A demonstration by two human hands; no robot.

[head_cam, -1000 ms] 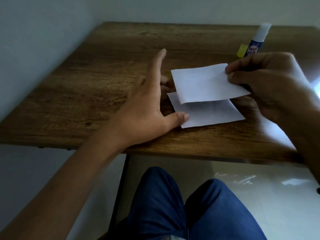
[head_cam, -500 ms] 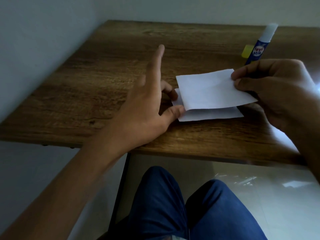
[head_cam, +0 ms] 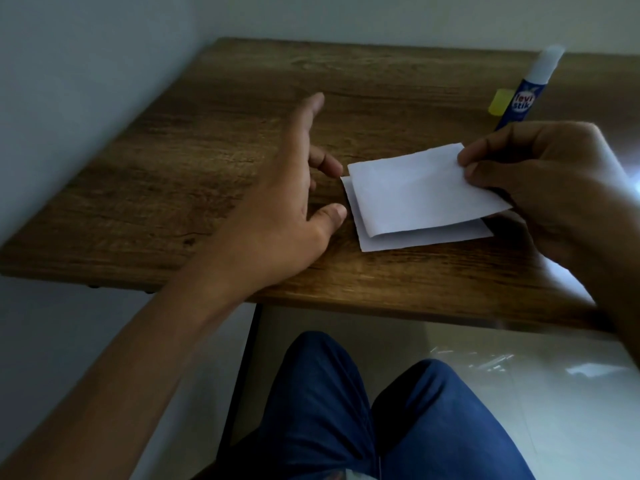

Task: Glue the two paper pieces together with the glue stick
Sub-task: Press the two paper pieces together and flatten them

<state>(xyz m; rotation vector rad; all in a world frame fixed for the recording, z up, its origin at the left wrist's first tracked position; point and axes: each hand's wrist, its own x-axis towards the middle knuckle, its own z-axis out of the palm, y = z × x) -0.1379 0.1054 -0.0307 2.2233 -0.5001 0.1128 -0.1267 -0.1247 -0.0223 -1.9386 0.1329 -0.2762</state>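
Two white paper pieces lie overlapped on the wooden table (head_cam: 207, 150). The lower paper piece (head_cam: 415, 239) is flat on the wood, showing only along its left and near edges. The upper paper piece (head_cam: 422, 192) covers most of it, and my right hand (head_cam: 547, 178) pinches its right end between thumb and forefinger. The same hand also holds the blue glue stick (head_cam: 523, 102), whose white end sticks up behind the knuckles. My left hand (head_cam: 287, 202) rests open just left of the papers, thumb and a fingertip close to their edge.
A small yellow piece (head_cam: 498, 102) lies on the table beside the glue stick at the back right. The wall runs along the table's left side. My knees in blue trousers (head_cam: 346, 410) are below the table's near edge.
The upper paper has come down and over the lower one, now covering most of it. My left thumb has slid off the lower paper and my raised forefinger has dropped lower.
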